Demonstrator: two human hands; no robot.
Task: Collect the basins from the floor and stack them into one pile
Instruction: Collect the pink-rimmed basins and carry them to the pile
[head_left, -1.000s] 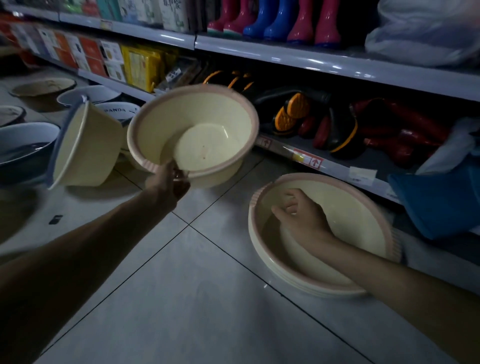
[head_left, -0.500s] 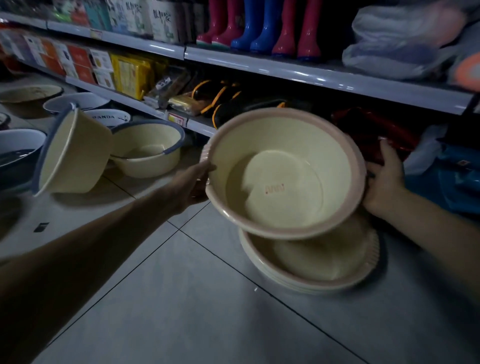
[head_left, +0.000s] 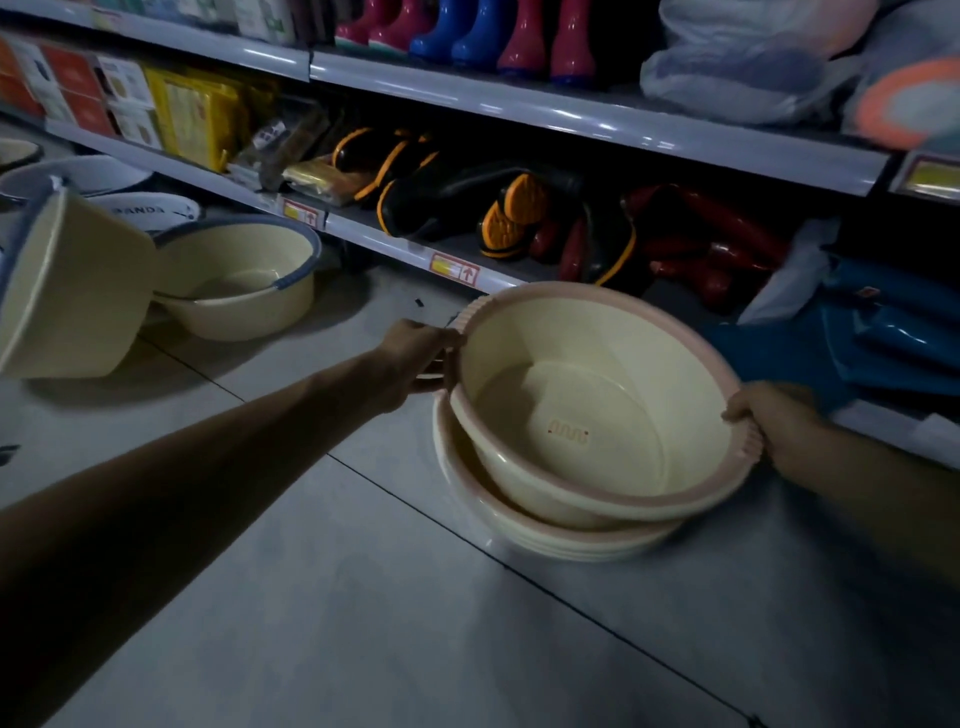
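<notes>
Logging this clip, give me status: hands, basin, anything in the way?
Left hand and right hand both grip the pink-rimmed basin by its rim. Basin tilted, partly nested in the pile, not seated. Nothing in the way.

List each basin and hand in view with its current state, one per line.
Pink-rimmed basin: held by both hands, tilted, partly nested in the pile, not seated.
Pile of pink-rimmed basins: upright on the floor.
Blue-rimmed basin: upright on the floor.
Tipped basin: on its side.
Left hand: grip on the rim.
Right hand: grip on the rim.
</notes>
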